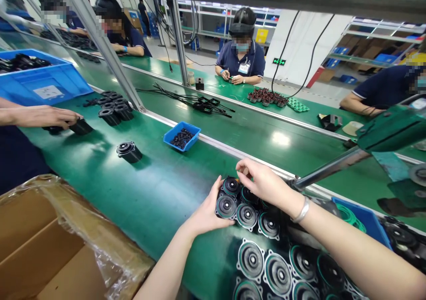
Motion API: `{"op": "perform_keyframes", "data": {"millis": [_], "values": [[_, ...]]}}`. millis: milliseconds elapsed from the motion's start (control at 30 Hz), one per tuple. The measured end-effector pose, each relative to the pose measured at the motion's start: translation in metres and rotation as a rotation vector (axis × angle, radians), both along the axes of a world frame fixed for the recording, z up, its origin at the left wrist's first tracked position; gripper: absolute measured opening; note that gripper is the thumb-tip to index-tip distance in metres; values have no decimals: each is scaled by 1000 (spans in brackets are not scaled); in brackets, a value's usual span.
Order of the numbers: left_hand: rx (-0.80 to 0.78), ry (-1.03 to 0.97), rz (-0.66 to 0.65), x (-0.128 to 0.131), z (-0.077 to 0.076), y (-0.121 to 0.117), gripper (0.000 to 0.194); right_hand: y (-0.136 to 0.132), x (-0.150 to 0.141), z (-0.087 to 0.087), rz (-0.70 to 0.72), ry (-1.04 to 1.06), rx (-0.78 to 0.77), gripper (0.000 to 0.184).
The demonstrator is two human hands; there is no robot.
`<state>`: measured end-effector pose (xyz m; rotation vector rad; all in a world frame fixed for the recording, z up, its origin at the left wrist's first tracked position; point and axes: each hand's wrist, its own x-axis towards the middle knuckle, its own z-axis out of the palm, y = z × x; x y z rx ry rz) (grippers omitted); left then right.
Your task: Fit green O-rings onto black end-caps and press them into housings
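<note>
Several black round motor housings (246, 215) stand upright in a tight group on the green bench, their ringed tops facing up. My left hand (208, 211) wraps the group's left side, thumb on the near side and fingers on the far side, around the left housing (226, 207). Above the far housings is my right hand (254, 178), its fingers curled together; whether they hold anything small is hidden. A second group of housings (278, 273), some with green rings in their rims, stands nearer to me, partly behind my right forearm.
A blue bin of small black parts (182, 139) and a single housing (129, 152) are on the bench. Green rings (351, 216) lie in a blue tray at right. A cardboard box (49, 246) is at lower left. Beside it, a co-worker's hand (55, 116) touches housings.
</note>
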<state>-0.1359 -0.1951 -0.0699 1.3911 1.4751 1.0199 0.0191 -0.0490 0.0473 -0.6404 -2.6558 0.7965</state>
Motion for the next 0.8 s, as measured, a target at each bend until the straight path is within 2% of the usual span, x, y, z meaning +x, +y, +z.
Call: {"op": "perform_keyframes", "data": {"millis": [133,333,467,600,800], "values": [[-8,-11,3,1,2,0,129,-6,-1,2,11,-42,-41,3],[-12,-12,15,1,3,1,132,-10,-16,-9,-36,-2,-227,27],[-1,-19,12,2,6,2,133,-14,-28,-18,-78,58,-311,33],[11,-29,13,3,10,2,132,-19,-37,-19,-133,103,-227,30],[15,-28,7,1,5,2,133,-13,-31,-2,-129,177,-86,27]]}}
